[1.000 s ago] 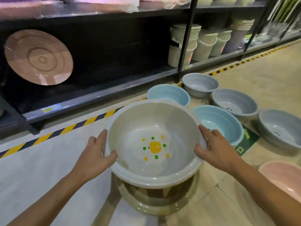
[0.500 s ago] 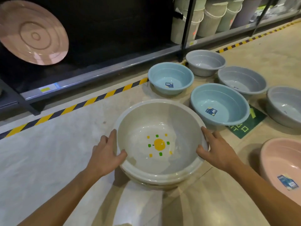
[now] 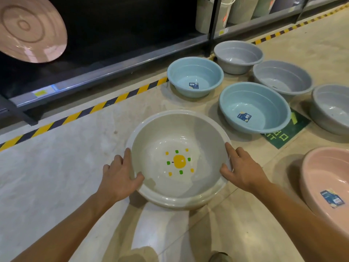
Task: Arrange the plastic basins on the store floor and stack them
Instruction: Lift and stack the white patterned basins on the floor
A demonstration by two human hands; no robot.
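Glossy beige round basin [image 3: 179,137], left hand [image 3: 120,174] and right hand [image 3: 243,171] clasped around its rim.

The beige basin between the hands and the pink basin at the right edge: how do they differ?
Colour: the beige basin is a pale grey-beige, the pink basin a soft pink.
Bottom: the beige basin bears a yellow and green dot pattern; the pink basin a blue label.
Handling: the left hand and right hand grip the beige basin's rim; nothing touches the pink basin.
Both are round and upright.
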